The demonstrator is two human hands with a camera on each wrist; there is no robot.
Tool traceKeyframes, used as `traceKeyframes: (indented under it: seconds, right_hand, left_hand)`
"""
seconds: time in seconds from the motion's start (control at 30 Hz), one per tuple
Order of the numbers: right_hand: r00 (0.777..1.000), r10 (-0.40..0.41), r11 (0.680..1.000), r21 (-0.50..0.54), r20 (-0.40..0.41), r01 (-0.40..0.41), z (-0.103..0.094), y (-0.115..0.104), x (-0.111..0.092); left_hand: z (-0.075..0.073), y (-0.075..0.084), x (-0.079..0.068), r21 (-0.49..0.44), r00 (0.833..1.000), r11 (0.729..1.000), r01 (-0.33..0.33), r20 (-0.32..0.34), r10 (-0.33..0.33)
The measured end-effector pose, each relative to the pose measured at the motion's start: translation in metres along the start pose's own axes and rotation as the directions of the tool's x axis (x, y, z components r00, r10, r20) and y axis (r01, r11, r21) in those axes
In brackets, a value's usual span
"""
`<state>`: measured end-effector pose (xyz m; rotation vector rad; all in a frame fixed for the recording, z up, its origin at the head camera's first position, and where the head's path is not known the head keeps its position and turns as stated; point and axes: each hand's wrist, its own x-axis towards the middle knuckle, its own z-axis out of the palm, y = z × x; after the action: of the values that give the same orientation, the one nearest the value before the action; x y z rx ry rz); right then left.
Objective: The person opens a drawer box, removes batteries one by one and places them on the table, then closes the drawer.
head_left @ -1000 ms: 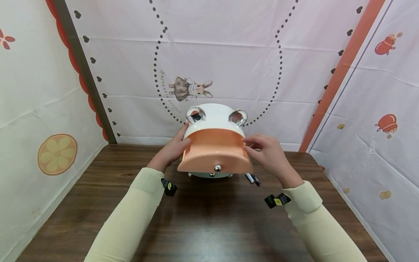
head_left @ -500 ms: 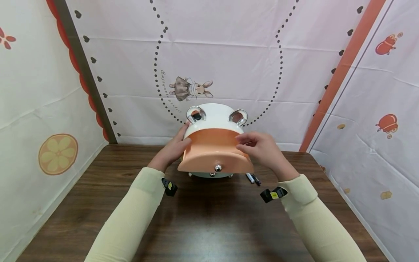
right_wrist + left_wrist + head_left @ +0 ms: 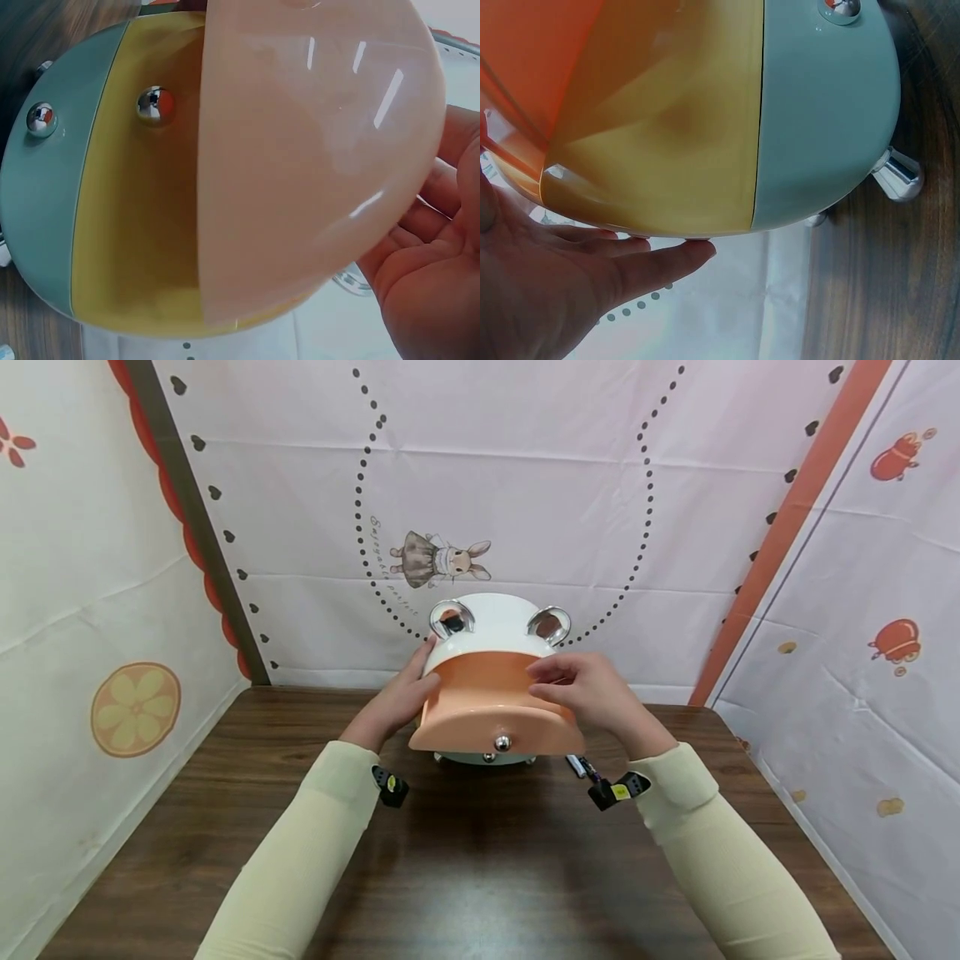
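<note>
A small rounded drawer cabinet with a white top (image 3: 491,618) and two silver rings stands at the back of the table. Its peach-orange top drawer (image 3: 480,731) is pulled out; below it are a yellow drawer (image 3: 675,127) and a teal drawer (image 3: 825,112). My left hand (image 3: 397,697) rests along the cabinet's left side, fingers straight against it in the left wrist view, thumb at the drawer's edge. Over the drawer's right part is my right hand (image 3: 592,693), its fingers loosely bent and apart from the thumb. Nothing shows between them; the drawer front (image 3: 322,150) hides some fingertips.
Two small slim things, one whitish (image 3: 576,766) and one dark, lie on the wooden table (image 3: 480,877) right of the cabinet, the dark one partly behind the right wrist camera (image 3: 611,792). A printed cloth wall (image 3: 517,510) rises close behind the cabinet.
My right hand has moved left from the drawer's right edge to over its inside, and its fingers have spread from the thumb. My left hand and the cabinet have stayed in place.
</note>
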<state>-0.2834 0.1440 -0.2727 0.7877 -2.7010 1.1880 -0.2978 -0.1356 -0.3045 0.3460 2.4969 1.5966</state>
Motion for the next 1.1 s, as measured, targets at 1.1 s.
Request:
traceKeyframes:
  seconds: [1.1]
  right_hand:
    - [0.919, -0.009, 1.000, -0.009, 0.393, 0.013, 0.015, -0.008, 0.036]
  left_hand:
    - [0.001, 0.000, -0.001, 0.014, 1.000, 1.000, -0.012, -0.016, 0.012]
